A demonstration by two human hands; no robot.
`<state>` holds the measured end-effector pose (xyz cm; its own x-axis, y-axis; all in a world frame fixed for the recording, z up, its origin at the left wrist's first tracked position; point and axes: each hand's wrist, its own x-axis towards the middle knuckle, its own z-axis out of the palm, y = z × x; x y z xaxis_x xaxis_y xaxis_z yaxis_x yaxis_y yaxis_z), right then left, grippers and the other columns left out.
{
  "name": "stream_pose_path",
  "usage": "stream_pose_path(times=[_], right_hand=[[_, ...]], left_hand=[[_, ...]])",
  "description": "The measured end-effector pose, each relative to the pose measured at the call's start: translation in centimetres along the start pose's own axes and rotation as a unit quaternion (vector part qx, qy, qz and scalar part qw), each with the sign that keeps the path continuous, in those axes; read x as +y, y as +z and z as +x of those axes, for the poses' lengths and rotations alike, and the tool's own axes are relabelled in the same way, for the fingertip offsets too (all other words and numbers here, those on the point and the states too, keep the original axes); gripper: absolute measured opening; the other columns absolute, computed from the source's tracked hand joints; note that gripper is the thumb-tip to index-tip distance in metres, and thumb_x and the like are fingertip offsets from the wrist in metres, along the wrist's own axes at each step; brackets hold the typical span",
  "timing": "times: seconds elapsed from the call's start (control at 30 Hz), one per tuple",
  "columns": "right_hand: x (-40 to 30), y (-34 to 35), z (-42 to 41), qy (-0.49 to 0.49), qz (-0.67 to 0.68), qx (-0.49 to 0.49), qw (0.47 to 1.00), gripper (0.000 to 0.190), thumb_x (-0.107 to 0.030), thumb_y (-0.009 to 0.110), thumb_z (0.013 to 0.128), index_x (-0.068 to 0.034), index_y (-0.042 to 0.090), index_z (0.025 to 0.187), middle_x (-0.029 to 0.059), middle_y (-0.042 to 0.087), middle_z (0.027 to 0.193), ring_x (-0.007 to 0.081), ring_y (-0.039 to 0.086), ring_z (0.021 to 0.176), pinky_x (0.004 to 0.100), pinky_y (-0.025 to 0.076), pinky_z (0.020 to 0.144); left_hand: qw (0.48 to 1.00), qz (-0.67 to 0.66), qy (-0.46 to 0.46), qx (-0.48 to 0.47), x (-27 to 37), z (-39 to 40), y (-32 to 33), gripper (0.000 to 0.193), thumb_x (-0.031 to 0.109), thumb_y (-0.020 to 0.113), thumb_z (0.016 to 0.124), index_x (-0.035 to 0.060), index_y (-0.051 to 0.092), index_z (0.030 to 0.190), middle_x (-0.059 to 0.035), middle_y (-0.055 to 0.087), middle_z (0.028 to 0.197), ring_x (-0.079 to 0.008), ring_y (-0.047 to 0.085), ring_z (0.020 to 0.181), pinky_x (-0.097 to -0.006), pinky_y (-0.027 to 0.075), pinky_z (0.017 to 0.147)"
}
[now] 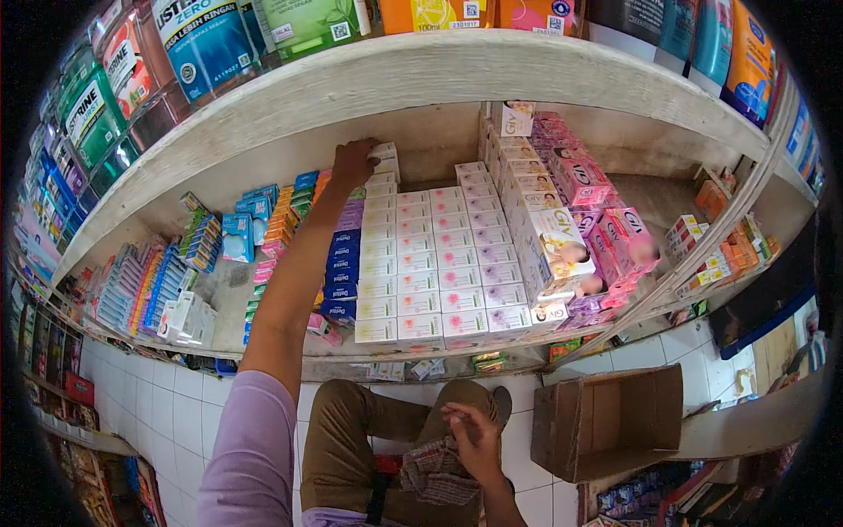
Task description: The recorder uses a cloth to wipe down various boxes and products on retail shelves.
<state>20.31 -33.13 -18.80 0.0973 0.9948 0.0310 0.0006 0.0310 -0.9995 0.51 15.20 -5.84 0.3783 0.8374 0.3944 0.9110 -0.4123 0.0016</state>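
Note:
My left hand (355, 161) reaches far into the shelf. Its fingers are at the side of a small white soap box (385, 157), at the back of the leftmost white column. In front of it, rows of white soap boxes with coloured flower prints (418, 283) stand in stepped stacks. Blue Dettol boxes (340, 267) lie along the left of these rows, partly behind my forearm. My right hand (475, 443) is over my lap with curled, parted fingers, holding nothing that I can see. Beside it, a grey knitted cloth (438, 474) rests on my thigh.
White Giv boxes (550, 247) and pink Giv packs (616, 247) rise to the right. An upper plank (421, 69) carries mouthwash bottles (204, 49). On my right is an opened cardboard box (606, 421). A pole (698, 244) slants across the shelf's right side.

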Motion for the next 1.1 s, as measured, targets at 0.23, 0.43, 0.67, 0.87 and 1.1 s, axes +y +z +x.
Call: stream_pose_path(times=[0.23, 0.43, 0.67, 0.87, 1.1], right_hand=[[0.5, 0.5, 0.2, 0.032, 0.038, 0.007, 0.999, 0.027, -0.021, 0.052, 0.095, -0.001, 0.062, 0.11, 0.0112, 0.066, 0.105, 0.02, 0.062, 0.095, 0.0333, 0.046, 0.086], [0.6, 0.5, 0.1, 0.023, 0.039, -0.002, 0.999, 0.028, -0.022, 0.048, 0.097, -0.001, 0.062, 0.111, 0.0107, 0.066, 0.103, 0.0198, 0.062, 0.094, 0.0334, 0.047, 0.084], [1.0, 0.5, 0.0, 0.026, 0.047, -0.001, 0.999, 0.029, -0.021, 0.045, 0.099, -0.001, 0.061, 0.112, 0.0111, 0.066, 0.104, 0.0196, 0.062, 0.096, 0.0325, 0.047, 0.084], [1.0, 0.5, 0.0, 0.024, 0.04, -0.015, 0.999, 0.029, -0.02, 0.045, 0.099, 0.0, 0.06, 0.114, 0.0114, 0.065, 0.106, 0.0189, 0.061, 0.096, 0.0322, 0.047, 0.083], [-2.3, -0.2, -1.3, 0.054, -0.062, -0.008, 0.997, 0.027, -0.018, 0.055, 0.094, 0.0, 0.059, 0.114, 0.0124, 0.065, 0.106, 0.0175, 0.061, 0.093, 0.0304, 0.048, 0.078]], left_hand=[[0.992, 0.114, 0.017, -0.051, 1.0, -0.7, 0.2, 0.036, 0.028, 0.064, 0.082, 0.0235, 0.061, 0.118, -0.003, 0.063, 0.108, -0.0258, 0.051, 0.106, -0.0481, 0.038, 0.09], [0.991, 0.113, 0.047, -0.057, 0.0, -0.7, 0.2, 0.029, 0.03, 0.062, 0.082, 0.0222, 0.065, 0.111, -0.0026, 0.063, 0.107, -0.0269, 0.048, 0.111, -0.0515, 0.036, 0.09], [0.973, 0.172, 0.002, -0.153, 2.2, 0.6, -0.1, 0.027, 0.024, 0.059, 0.082, 0.0186, 0.066, 0.107, -0.0063, 0.062, 0.11, -0.0284, 0.054, 0.106, -0.0526, 0.037, 0.089], [0.996, -0.04, 0.085, -0.006, 0.7, -0.1, 1.5, 0.028, 0.018, 0.053, 0.086, 0.0205, 0.065, 0.111, -0.0092, 0.064, 0.107, -0.029, 0.056, 0.108, -0.0506, 0.043, 0.086], [0.985, -0.09, 0.122, 0.08, 0.5, -4.8, -4.1, 0.026, 0.016, 0.057, 0.087, 0.0097, 0.062, 0.112, -0.0125, 0.063, 0.111, -0.0312, 0.059, 0.102, -0.0417, 0.047, 0.088]])
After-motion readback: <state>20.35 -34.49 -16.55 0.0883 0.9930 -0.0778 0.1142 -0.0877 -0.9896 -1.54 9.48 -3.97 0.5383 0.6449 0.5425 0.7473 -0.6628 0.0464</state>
